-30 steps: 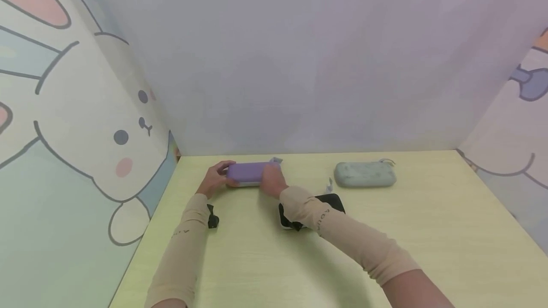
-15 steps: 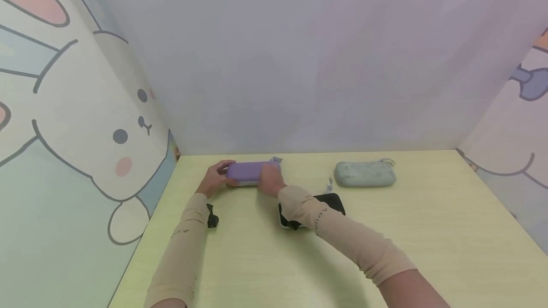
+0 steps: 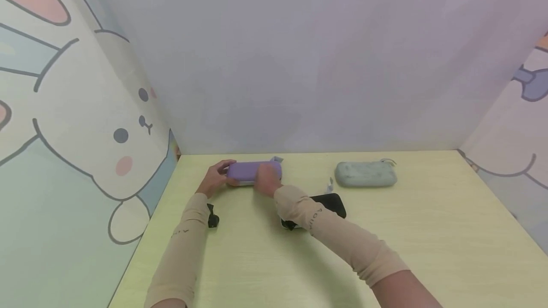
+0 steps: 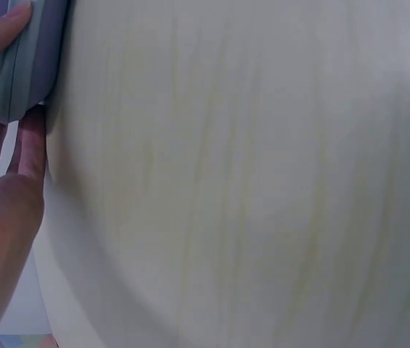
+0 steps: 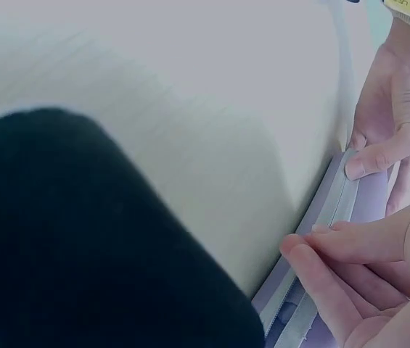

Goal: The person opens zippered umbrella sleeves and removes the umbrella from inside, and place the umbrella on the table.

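A purple pencil case with a pale zipper band lies at the far left of the table. My left hand grips its left end; in the left wrist view the thumb presses the zipper band while the other fingers reach behind. Over the right half of the case, my right hand pinches at the zipper with thumb and forefinger. The pull itself is hidden in those fingertips. In the right wrist view the zipper is closed towards the left hand, and its teeth stand parted on the near side of the right hand.
A black case lies partly under the right forearm in the head view. A grey-green pencil case rests farther right near the back wall. The table is pale yellow, with rabbit-printed walls at both sides.
My right hand has slid slightly left along the zipper of the purple pencil case, its forearm following. The left hand keeps its grip at the left end.
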`<state>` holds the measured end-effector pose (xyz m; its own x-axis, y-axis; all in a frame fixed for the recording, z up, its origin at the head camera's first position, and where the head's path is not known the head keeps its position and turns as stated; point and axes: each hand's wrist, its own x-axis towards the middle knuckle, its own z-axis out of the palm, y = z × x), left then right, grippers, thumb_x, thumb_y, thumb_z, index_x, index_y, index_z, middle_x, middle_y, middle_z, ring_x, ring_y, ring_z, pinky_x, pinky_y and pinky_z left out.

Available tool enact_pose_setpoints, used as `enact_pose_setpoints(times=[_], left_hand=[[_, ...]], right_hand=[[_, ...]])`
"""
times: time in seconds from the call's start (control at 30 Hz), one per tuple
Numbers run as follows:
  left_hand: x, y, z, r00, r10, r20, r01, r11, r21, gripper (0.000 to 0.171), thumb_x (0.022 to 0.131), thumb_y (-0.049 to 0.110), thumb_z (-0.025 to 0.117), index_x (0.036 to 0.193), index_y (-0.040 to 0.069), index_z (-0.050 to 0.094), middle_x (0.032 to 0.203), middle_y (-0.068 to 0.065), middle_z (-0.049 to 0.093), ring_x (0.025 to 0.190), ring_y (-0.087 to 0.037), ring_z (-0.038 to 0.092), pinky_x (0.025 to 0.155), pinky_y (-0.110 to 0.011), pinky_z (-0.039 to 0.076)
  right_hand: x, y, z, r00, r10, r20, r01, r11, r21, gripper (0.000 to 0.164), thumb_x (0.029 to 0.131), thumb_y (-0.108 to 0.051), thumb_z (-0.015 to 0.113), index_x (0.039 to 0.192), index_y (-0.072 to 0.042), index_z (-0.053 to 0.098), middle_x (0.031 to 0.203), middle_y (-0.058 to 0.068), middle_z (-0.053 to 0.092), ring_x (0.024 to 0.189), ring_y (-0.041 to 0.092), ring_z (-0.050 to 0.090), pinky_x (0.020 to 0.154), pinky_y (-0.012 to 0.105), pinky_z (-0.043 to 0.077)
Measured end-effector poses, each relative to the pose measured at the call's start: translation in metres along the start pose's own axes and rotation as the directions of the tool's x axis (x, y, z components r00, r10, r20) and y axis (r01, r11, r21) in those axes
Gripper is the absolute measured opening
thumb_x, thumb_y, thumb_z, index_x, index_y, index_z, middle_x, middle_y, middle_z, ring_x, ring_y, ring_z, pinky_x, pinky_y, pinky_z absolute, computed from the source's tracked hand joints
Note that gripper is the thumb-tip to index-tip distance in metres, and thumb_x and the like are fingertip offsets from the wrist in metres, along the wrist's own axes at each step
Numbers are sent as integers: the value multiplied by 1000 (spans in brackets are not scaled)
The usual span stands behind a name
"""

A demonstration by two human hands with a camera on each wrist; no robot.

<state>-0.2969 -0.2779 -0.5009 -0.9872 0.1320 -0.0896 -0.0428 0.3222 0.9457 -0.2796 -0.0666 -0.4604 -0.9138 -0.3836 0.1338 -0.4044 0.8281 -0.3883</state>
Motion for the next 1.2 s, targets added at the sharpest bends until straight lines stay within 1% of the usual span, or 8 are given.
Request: enact_pose_setpoints(times=[0.13,0.33,0.43,0.53,0.67,0.73,1.0,1.2], left_hand=[[-10,15,1,1000,-3,14,3,1000,19,76,70,1,78,138,3,45,142,-15,44,128,-38,40,102,-49,35],[-11,22,3,1000,-2,11,2,1000,5,75,69,0,79,137,3,47,141,-15,45,128,-39,39,103,-51,32],[-6,17,3,1000,10,14,-9,1000,-22,76,67,-1,80,136,3,48,140,-16,45,128,-41,39,103,-52,31],[1,5,2,1000,8,8,-7,1000,-28,78,66,3,82,136,6,49,141,-14,45,129,-40,39,104,-52,31],[8,-11,-1,1000,-10,-21,10,1000,-1,79,63,9,85,134,14,52,142,-8,45,130,-35,39,105,-51,30],[9,-15,-1,999,-11,-30,12,1000,10,79,61,11,85,133,16,53,142,-6,45,130,-35,39,105,-51,29],[9,-17,-2,999,-13,-40,14,1000,24,76,63,12,85,131,19,54,143,-5,45,131,-35,38,106,-50,30],[12,-19,-3,999,-5,-33,7,999,39,77,62,11,85,132,18,54,141,-5,47,129,-35,41,104,-50,32]], right_hand=[[1,-1,1,1000,-7,14,6,999,44,25,68,4,64,54,-9,48,61,6,61,66,21,59,65,33,50],[3,0,2,1000,-10,15,8,996,86,19,73,2,63,57,-5,57,61,5,61,63,18,58,61,31,49],[2,1,2,1000,-7,9,6,996,87,19,74,2,63,57,-5,60,59,3,61,60,16,56,58,29,48],[2,-1,1,1000,-16,10,15,996,89,19,73,3,63,56,-5,59,57,3,60,59,15,55,57,27,47],[2,-5,0,999,-25,39,21,994,110,19,74,4,63,57,-4,59,57,4,60,59,15,55,59,27,47],[3,-6,1,999,-22,47,16,993,116,18,75,4,63,58,-4,60,59,4,61,59,15,56,58,26,47],[10,-10,13,998,-9,63,-1,988,153,12,79,0,66,67,-2,67,65,5,66,62,15,61,55,25,48],[11,-12,14,998,-21,54,13,990,143,14,80,-1,65,67,-2,66,65,5,64,62,16,60,56,25,48]])
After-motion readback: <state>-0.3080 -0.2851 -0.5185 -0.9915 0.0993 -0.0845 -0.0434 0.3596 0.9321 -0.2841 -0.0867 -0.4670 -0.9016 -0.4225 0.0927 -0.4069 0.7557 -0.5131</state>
